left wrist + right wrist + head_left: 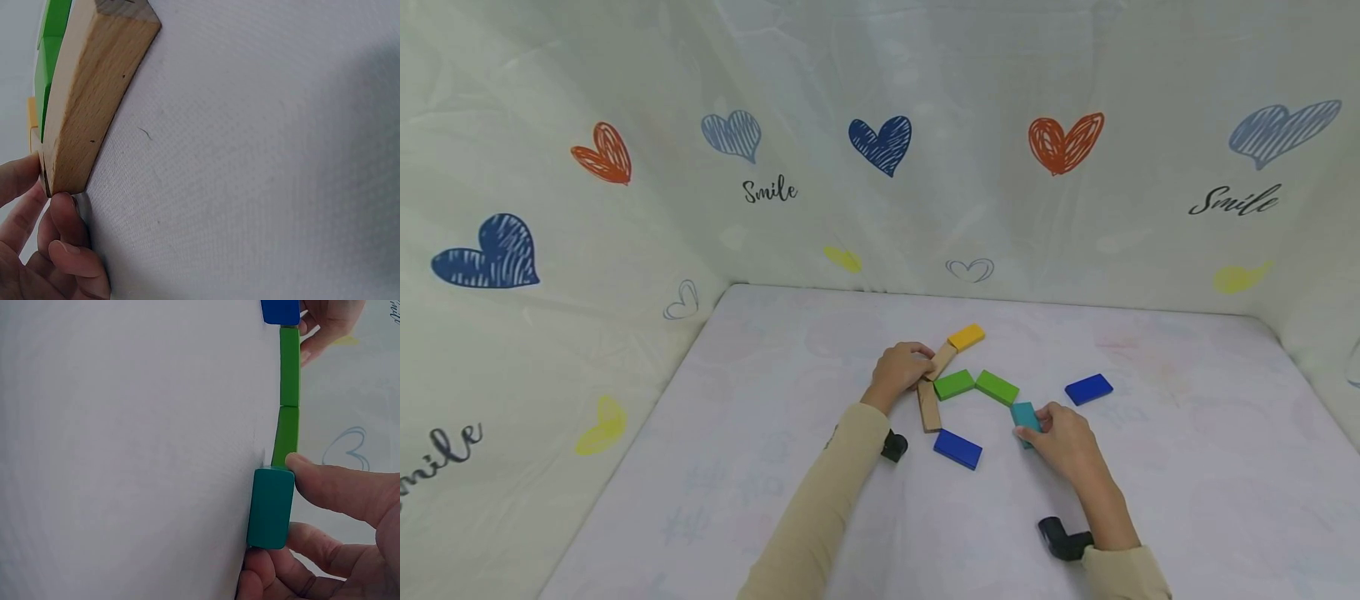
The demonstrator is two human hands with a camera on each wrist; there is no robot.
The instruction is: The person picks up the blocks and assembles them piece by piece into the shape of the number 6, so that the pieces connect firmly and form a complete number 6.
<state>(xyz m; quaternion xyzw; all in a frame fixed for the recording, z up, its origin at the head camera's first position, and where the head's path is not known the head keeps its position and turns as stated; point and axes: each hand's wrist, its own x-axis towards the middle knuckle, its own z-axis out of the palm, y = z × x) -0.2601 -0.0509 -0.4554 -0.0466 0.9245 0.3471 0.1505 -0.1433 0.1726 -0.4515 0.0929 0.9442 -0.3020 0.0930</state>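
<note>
My right hand (1067, 442) pinches a teal block (1024, 414) between thumb and fingers; the right wrist view shows this block (270, 509) standing against the end of a green block (286, 434). At the left of the row, my left hand (901, 371) pinches a plain wooden block (943, 360) near its lower end, with the grip partly hidden. Another wooden block (928, 407) runs toward me from there, seen close in the left wrist view. Two green blocks, left (954, 384) and right (997, 387), link the wooden pair to the teal one.
A yellow block (966, 337) touches the far wooden block's end. One blue block (957, 449) lies at the near wooden block's end; another blue block (1088, 389) lies apart at the right. A white sheet with printed hearts (880, 146) rises behind the white table (760, 358).
</note>
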